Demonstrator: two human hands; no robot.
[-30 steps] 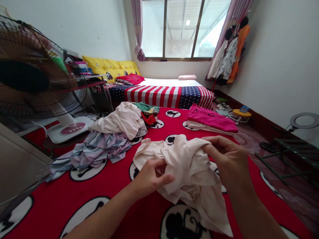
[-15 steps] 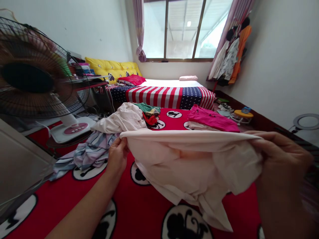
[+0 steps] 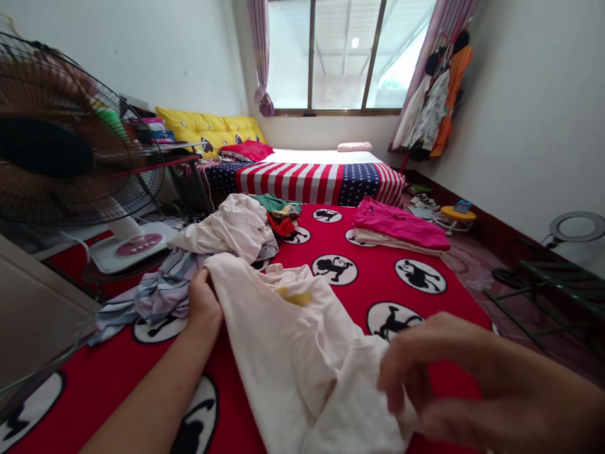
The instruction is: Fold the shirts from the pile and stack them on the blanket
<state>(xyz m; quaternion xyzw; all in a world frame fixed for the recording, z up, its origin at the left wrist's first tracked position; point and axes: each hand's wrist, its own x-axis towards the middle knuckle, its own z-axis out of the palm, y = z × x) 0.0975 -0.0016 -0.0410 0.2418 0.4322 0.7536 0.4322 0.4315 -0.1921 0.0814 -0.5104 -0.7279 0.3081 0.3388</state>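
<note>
White garment (image 3: 278,353) at 6 o'clock of view, loose and wrinkled over red blanket (image 3: 375,280); yellow patch (image 3: 299,297) toward its 12 o'clock end. Left hand (image 3: 204,304) closed on its 10 o'clock corner. Right hand (image 3: 439,372) at its 4 o'clock edge, blurred, fingers curled; cannot tell whether it grips. From garment: clothes pile (image 3: 231,224) at 11, folded pink clothes (image 3: 401,224) at 1.

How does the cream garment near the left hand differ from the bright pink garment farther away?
The cream garment is pale; the pink garment is vivid. The cream garment is loose and wrinkled, while the pink garment lies folded. The left hand holds the cream garment; no hand touches the pink garment. Both are cloth.
</note>
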